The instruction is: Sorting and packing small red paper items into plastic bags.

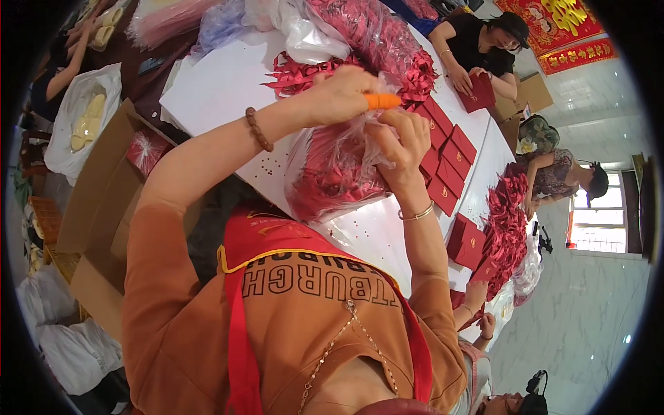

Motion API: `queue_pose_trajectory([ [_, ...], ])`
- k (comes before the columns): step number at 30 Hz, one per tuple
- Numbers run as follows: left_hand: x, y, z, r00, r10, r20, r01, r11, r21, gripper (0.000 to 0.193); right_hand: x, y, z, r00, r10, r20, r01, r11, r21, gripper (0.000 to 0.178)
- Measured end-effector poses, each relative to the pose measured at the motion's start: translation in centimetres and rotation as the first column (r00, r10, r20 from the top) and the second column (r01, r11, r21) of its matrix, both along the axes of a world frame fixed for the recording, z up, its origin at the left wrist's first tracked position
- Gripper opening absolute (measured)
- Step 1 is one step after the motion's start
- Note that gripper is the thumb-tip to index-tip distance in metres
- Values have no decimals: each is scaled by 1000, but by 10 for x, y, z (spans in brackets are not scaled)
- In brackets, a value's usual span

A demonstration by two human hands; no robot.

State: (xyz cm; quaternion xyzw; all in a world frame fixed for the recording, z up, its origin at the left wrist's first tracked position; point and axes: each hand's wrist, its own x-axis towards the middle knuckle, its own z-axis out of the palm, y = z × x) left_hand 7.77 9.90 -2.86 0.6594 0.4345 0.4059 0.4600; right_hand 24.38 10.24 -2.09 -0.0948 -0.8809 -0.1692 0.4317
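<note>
My left hand [342,97], with an orange finger cot [382,102] on one finger, is closed on the gathered top of a clear plastic bag [304,166]. Close beside it, my right hand [401,142] pinches the same bag's plastic. Dark red ribbons [339,169] fill the bag, which rests at the near edge of the white table [207,97]. Loose red ribbons [297,76] lie just beyond my left hand. To the right of my right hand, several red envelope-like folders [449,169] are spread over one another. My fingertips are partly hidden in the crumpled film.
A large bag of red ribbons [366,34] lies at the back. An open cardboard box [104,187] stands at my left, near a white sack [83,124]. Co-workers sit along the right side, one holding a red folder [477,93], beside a ribbon heap [505,228].
</note>
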Motion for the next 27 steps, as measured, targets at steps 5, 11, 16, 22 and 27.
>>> queue_pose_trajectory([
  [5,14,-13,16,948,81,308,-55,994,-92,33,5,3,-8,997,32,-74,-48,973,-225,17],
  [11,8,-14,4,822,209,530,-52,954,-296,29,3,3,-7,990,91,-105,-131,865,-483,17],
  [16,6,-14,8,772,235,591,-14,935,-354,29,4,1,-13,973,137,-184,-222,766,-604,20],
  [22,5,-16,7,734,60,676,170,948,-270,33,3,-14,-3,846,49,-530,-531,0,-847,20],
  [27,8,-22,55,939,-281,199,317,930,-184,31,16,-17,17,880,38,-473,-475,41,-879,31],
])
